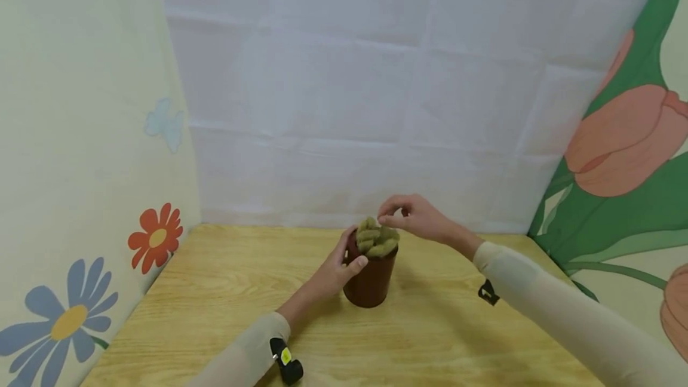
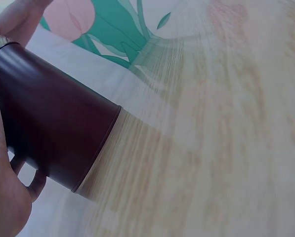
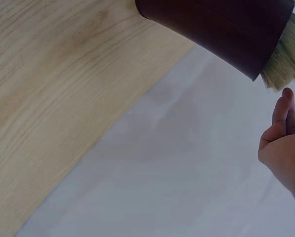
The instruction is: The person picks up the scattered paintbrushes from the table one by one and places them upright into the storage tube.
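Note:
A dark brown cylindrical cup (image 1: 369, 282) stands upright on the wooden table. Several tufts of straw-coloured bristles (image 3: 284, 61) stick out of its top; their lower parts are hidden inside. My left hand (image 1: 334, 266) grips the cup near its rim, with the thumb on the near side. In the left wrist view, fingers wrap round the cup's dark wall (image 2: 56, 111). Over the tufts, my right hand (image 1: 418, 217) is bent with its thumb and forefinger close together. Its fingertips are at the tuft tops, but whether they pinch anything cannot be made out.
The wood-grain table (image 1: 236, 291) meets a creased white cloth backdrop (image 1: 344, 106) just behind the cup. Flower-printed panels stand on both sides, with a red flower (image 1: 156, 237) at left and a pink tulip (image 1: 618, 142) at right.

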`<action>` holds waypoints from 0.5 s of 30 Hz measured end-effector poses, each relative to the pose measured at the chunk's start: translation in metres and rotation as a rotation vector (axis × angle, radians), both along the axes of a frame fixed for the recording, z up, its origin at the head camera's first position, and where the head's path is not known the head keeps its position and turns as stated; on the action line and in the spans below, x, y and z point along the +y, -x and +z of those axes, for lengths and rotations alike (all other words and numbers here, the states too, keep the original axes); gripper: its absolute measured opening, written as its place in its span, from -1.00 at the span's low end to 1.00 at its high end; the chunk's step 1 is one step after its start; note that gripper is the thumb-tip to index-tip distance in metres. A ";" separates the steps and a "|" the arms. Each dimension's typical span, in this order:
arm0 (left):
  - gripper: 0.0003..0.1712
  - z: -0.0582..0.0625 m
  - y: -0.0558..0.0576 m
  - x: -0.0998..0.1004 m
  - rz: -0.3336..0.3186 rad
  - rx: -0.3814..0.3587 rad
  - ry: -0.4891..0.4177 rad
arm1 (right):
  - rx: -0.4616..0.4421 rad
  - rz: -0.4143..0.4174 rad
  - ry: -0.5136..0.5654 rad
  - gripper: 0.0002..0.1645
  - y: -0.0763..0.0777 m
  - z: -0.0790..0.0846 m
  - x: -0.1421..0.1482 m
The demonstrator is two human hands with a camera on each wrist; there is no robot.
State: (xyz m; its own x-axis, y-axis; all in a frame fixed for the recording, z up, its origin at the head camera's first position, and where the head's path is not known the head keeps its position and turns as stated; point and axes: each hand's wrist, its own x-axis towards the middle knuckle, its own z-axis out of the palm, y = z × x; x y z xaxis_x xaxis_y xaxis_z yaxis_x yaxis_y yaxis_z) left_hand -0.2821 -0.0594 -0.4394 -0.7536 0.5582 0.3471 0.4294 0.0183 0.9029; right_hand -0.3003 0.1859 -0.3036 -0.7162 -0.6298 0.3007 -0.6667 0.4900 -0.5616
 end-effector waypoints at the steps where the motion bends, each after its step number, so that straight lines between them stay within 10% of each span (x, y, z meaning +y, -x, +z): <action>1: -0.06 -0.001 0.001 0.000 -0.003 0.001 -0.002 | -0.004 0.006 0.008 -0.82 0.001 -0.001 -0.001; 8: -0.13 -0.013 0.007 0.007 0.036 0.034 -0.012 | -0.002 -0.017 0.074 -0.79 0.004 -0.010 0.015; 15: -0.13 0.003 0.006 -0.010 0.040 0.007 0.106 | 0.006 -0.264 0.272 -0.62 -0.005 -0.036 0.046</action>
State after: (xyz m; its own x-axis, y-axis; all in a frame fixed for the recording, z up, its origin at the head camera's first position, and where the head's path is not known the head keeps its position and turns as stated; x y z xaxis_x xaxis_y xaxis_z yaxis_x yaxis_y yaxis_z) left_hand -0.2881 -0.0691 -0.4367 -0.7737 0.5619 0.2928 0.4325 0.1306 0.8921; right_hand -0.2953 0.2318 -0.3393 -0.8412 -0.3203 0.4357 -0.5406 0.4792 -0.6915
